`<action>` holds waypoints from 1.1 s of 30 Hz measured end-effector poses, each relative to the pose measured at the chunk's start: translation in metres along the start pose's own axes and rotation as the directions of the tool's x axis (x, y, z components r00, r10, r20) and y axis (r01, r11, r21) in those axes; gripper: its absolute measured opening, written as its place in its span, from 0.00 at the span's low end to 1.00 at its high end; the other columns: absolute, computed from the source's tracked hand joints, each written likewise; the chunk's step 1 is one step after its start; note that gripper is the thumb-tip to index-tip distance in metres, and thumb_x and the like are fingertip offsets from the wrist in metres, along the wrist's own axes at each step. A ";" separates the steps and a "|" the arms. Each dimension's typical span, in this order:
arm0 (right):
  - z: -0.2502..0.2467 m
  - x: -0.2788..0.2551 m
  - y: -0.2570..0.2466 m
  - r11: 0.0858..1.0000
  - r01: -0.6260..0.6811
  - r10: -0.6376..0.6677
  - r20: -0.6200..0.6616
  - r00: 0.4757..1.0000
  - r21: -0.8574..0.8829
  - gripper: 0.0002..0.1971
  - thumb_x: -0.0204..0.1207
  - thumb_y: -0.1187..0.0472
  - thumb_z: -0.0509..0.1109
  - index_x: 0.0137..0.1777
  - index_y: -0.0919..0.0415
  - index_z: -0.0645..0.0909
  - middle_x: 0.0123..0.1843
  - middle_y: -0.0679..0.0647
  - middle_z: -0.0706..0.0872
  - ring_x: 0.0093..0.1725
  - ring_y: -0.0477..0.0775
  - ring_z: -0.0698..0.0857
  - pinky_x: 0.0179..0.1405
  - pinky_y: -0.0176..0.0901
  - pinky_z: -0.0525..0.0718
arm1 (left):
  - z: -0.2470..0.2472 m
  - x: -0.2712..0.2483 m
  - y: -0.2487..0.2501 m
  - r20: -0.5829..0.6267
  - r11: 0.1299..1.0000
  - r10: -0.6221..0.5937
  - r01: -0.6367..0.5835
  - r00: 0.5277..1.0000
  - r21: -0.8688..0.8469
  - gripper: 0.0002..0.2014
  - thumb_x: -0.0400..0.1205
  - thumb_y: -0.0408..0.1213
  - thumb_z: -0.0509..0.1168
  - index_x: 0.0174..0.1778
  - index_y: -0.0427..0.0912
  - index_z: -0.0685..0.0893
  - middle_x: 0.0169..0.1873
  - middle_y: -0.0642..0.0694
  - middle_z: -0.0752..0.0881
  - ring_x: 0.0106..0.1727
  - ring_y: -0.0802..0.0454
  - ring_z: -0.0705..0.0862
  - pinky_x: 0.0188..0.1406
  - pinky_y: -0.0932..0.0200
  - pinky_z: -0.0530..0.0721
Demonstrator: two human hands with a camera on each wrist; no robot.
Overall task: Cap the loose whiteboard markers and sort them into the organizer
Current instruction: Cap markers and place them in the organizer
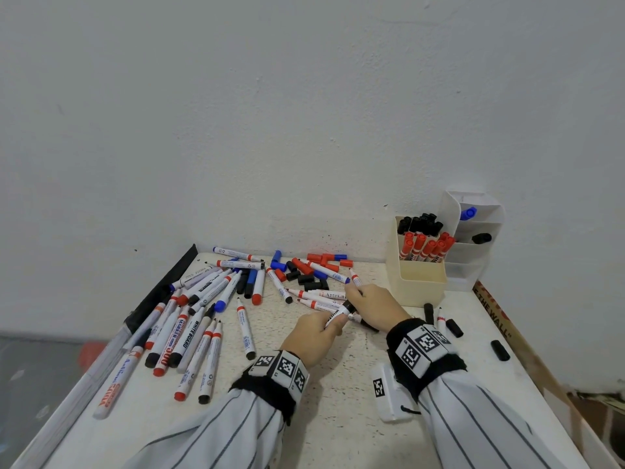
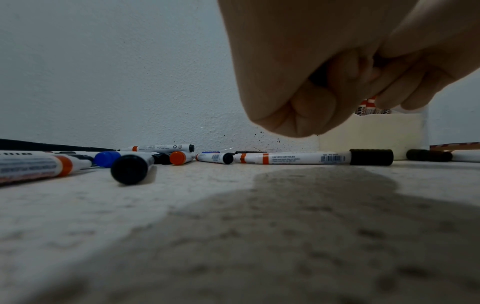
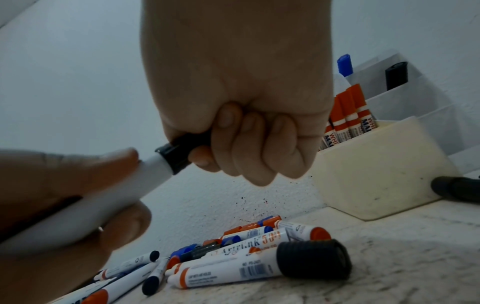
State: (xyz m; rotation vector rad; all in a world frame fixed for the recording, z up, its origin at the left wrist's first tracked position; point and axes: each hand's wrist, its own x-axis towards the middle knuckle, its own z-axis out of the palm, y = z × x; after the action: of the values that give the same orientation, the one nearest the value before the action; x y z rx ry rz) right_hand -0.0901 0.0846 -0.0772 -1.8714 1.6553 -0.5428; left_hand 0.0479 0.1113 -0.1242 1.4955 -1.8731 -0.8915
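Observation:
Both hands meet over the white table (image 1: 338, 418) on one whiteboard marker (image 1: 335, 318). My left hand (image 1: 333, 325) grips its white barrel (image 3: 145, 181). My right hand (image 1: 355, 299) is curled round the black cap (image 3: 176, 156), which sits on the marker's end. In the left wrist view the left hand (image 2: 311, 86) is a closed fist that hides the marker. A red-tipped marker (image 1: 354, 277) pokes out past the right knuckles; I cannot tell if it is held. The cream organizer box (image 1: 419, 282) holds several black-capped and red-capped markers. Behind it, the white tiered organizer (image 1: 473, 255) holds a blue marker (image 1: 468, 212) and a black one (image 1: 482, 237).
Several loose markers (image 1: 189, 333) lie fanned across the table's left half. Loose red, blue and black caps (image 1: 304, 269) lie by the wall. Black caps (image 1: 500, 350) lie on the right. A white tagged block (image 1: 389, 394) sits under my right wrist. Printed cardboard (image 1: 500, 319) lines the right edge.

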 end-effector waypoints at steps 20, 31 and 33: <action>-0.002 -0.001 0.001 1.000 0.001 0.000 -0.030 1.000 0.018 0.24 0.83 0.48 0.55 0.26 0.58 0.68 0.25 0.51 0.69 0.27 0.48 0.68 0.26 0.40 0.64 | -0.004 -0.004 0.004 -0.147 0.969 0.023 -0.058 0.989 -0.239 0.14 0.81 0.42 0.66 0.61 0.49 0.85 0.45 0.54 0.89 0.48 0.65 0.84 0.50 0.66 0.77; 0.002 0.000 -0.001 0.999 -0.054 0.054 -0.097 0.994 0.000 0.25 0.84 0.50 0.51 0.24 0.56 0.66 0.25 0.52 0.71 0.28 0.49 0.70 0.28 0.44 0.64 | -0.002 -0.003 0.004 -0.016 0.998 0.030 -0.031 0.999 -0.049 0.15 0.86 0.48 0.55 0.36 0.46 0.78 0.25 0.53 0.75 0.24 0.63 0.72 0.28 0.65 0.70; 0.005 0.002 -0.003 0.997 -0.076 0.078 -0.094 0.993 0.016 0.23 0.83 0.52 0.52 0.25 0.56 0.66 0.26 0.52 0.71 0.29 0.49 0.70 0.27 0.43 0.63 | -0.002 -0.003 0.003 -0.012 0.999 0.037 -0.037 0.999 -0.001 0.17 0.86 0.48 0.54 0.37 0.42 0.77 0.25 0.52 0.74 0.27 0.60 0.72 0.30 0.64 0.70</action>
State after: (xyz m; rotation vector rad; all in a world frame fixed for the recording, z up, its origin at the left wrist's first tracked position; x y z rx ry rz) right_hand -0.0845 0.0838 -0.0793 -1.7896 1.7731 -0.6160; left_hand 0.0477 0.1146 -0.1207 1.4574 -1.8849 -0.8645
